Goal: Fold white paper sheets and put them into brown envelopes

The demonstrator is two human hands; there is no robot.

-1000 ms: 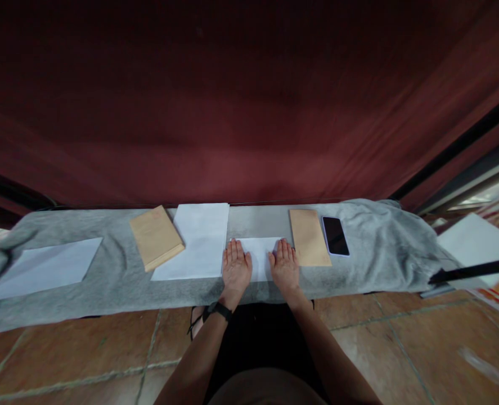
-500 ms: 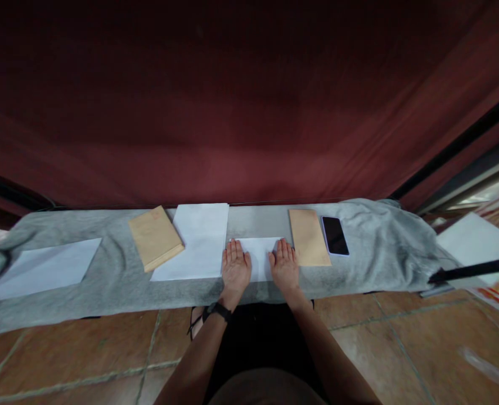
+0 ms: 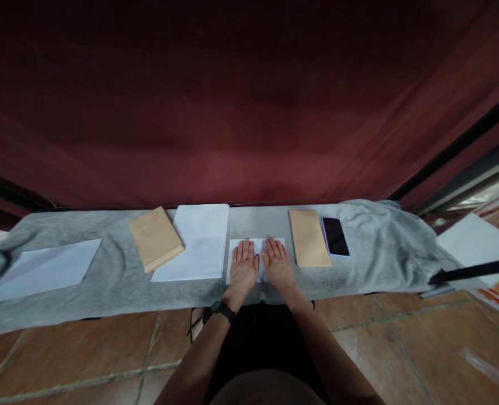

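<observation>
A white sheet of paper (image 3: 233, 254), smaller than the stack beside it, lies in front of me on the grey cloth. Flat on its left half rests my left hand (image 3: 244, 265), fingers stretched out and a dark watch on the wrist. My right hand (image 3: 277, 263) lies flat on the right half, fingers also extended. A narrow strip of paper shows between the two hands; the rest under the palms is hidden. Just right of the sheet is a brown envelope (image 3: 310, 239). White paper sheets (image 3: 202, 242) lie close on the left.
A stack of brown envelopes (image 3: 154, 236) overlaps the white sheets. Another white sheet (image 3: 46, 267) lies far left. A phone (image 3: 336, 236) is beside the single envelope. Behind the grey cloth (image 3: 376, 253) hangs a dark red curtain (image 3: 249, 140). Black poles stand at both sides.
Both hands have slid inward over the paper and are closer together. The paper's left and right edges now show outside them.
</observation>
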